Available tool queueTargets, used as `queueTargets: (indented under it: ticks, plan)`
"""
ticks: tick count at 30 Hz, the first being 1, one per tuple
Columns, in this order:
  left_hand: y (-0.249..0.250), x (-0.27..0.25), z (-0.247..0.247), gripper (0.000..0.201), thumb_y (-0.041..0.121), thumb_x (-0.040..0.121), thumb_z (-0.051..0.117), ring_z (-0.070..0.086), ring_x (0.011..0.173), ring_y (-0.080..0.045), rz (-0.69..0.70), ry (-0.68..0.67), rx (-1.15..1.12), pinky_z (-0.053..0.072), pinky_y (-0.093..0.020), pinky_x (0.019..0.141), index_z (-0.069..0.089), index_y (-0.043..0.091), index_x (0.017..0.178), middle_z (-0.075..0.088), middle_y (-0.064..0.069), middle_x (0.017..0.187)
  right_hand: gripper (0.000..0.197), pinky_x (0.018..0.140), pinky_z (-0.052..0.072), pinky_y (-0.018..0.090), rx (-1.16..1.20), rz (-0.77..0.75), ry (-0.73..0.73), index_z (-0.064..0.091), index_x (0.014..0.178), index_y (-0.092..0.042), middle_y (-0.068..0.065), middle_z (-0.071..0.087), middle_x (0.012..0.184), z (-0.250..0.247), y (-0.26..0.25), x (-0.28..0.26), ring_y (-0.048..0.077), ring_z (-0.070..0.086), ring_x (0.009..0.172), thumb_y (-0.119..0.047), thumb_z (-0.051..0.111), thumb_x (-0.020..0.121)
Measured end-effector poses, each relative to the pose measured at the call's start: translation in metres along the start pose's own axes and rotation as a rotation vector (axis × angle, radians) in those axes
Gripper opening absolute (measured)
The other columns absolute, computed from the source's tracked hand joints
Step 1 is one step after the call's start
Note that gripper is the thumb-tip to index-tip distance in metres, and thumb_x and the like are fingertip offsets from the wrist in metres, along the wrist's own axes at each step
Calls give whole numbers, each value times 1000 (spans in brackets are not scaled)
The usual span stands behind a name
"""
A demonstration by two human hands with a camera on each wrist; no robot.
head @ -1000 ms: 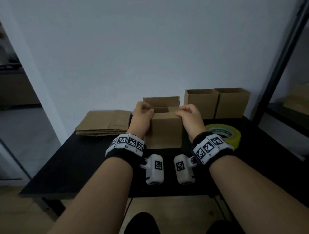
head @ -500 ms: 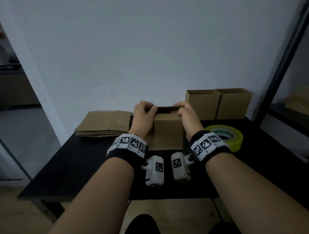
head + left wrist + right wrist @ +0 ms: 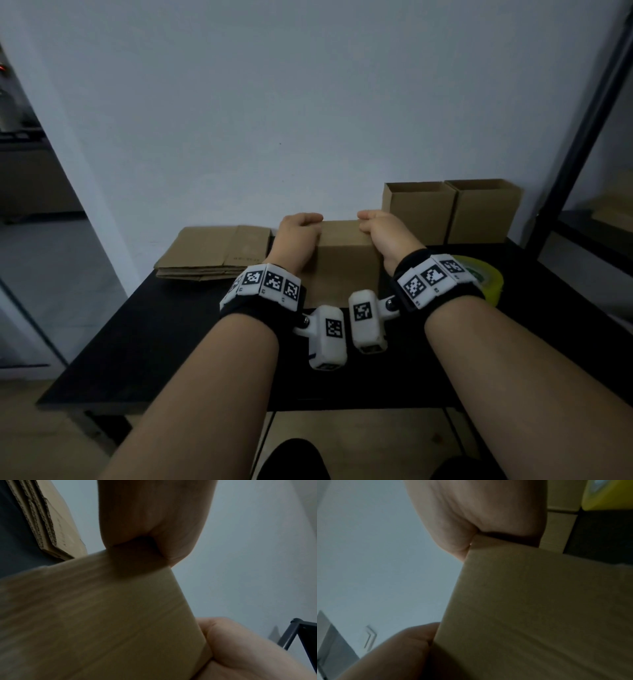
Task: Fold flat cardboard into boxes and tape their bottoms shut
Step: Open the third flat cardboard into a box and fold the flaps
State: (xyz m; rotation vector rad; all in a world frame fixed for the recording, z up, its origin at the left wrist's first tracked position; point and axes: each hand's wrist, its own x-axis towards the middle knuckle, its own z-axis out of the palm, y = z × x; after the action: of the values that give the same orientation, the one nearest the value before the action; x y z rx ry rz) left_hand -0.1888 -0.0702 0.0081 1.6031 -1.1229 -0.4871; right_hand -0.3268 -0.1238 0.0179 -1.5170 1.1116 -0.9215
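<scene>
A brown cardboard box (image 3: 344, 260) stands upright on the black table (image 3: 171, 329), its top flaps folded down flat. My left hand (image 3: 299, 228) grips its upper left corner, fingers curled over the top and thumb on the near face. My right hand (image 3: 380, 228) grips the upper right corner the same way. In the left wrist view the box (image 3: 102, 615) fills the lower half under the left hand (image 3: 154, 520). The right wrist view shows the box (image 3: 539, 608) with the right hand (image 3: 479, 513) curled over its top edge. The fingertips are hidden behind the box.
A stack of flat cardboard (image 3: 215, 251) lies at the back left. Two open-topped boxes (image 3: 419, 210) (image 3: 484, 209) stand against the wall at the back right. A yellow tape roll (image 3: 484, 279) lies behind my right wrist. A dark shelf frame (image 3: 579, 137) rises at the right.
The far flap that stood up a second ago is folded down and the box top now looks flat. Both hands have shifted further back over the top edge.
</scene>
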Motion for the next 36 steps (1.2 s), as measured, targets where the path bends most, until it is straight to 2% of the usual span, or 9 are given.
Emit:
queueTargets:
  ticks: [3,10,15,18,21,24,30,33,36]
  plan:
    - [2,6,0,31,9,94,48,51,91,-11,-82,-45,-34,39,-14,66,60,13,122,59,-5,115,37,104,42,44,-29,5,26,55,131,-1,23,54,131,4,-1,1,34,52,117,-13,39,100]
    - [-9,12,4,20,22,91,61,55,94,-14,-120,-36,-113,46,-25,84,61,19,111,61,-1,105,12,70,42,25,32,-28,68,60,106,-15,3,59,103,8,11,10,15,53,91,-18,52,98]
    - [-9,14,5,16,18,90,62,55,93,-15,-146,-27,-154,47,-31,88,62,20,106,62,0,98,15,77,42,30,-25,-25,34,58,108,-14,7,58,105,8,8,12,20,53,97,-12,48,96]
    - [-8,12,4,15,20,89,64,57,95,-16,-147,-20,-155,47,-31,89,64,21,103,63,2,97,22,69,40,26,-80,-18,-9,58,116,-11,7,57,108,3,4,9,18,52,96,-13,48,97]
    - [-6,8,4,17,22,87,67,57,92,-13,-116,24,-142,47,-23,78,67,20,105,65,3,98,19,65,39,22,-117,-33,-4,61,112,-12,2,58,103,-3,2,6,12,53,88,-15,51,96]
    - [-2,2,5,28,29,85,68,57,92,-12,-69,105,-39,46,-23,78,66,19,111,65,4,103,17,80,47,30,-125,-51,91,64,107,-11,3,62,100,-2,6,3,18,57,93,-17,54,95]
    - [3,-19,17,44,38,82,64,46,109,-17,44,249,157,39,-30,89,56,23,122,47,-1,131,24,60,38,27,-214,-33,252,50,64,-8,6,47,62,-2,7,-2,23,48,59,-7,48,88]
    - [1,-28,21,33,47,80,61,41,115,-22,232,329,478,37,-32,94,65,25,105,52,3,117,14,55,38,27,-181,31,283,57,76,-2,8,56,71,-7,6,-2,23,53,65,-9,54,87]
    - [0,-25,20,27,40,85,60,41,114,-20,282,264,454,28,-19,87,69,21,103,56,2,112,23,72,53,36,-119,46,278,66,92,3,14,67,89,-13,6,0,30,63,83,-18,67,83]
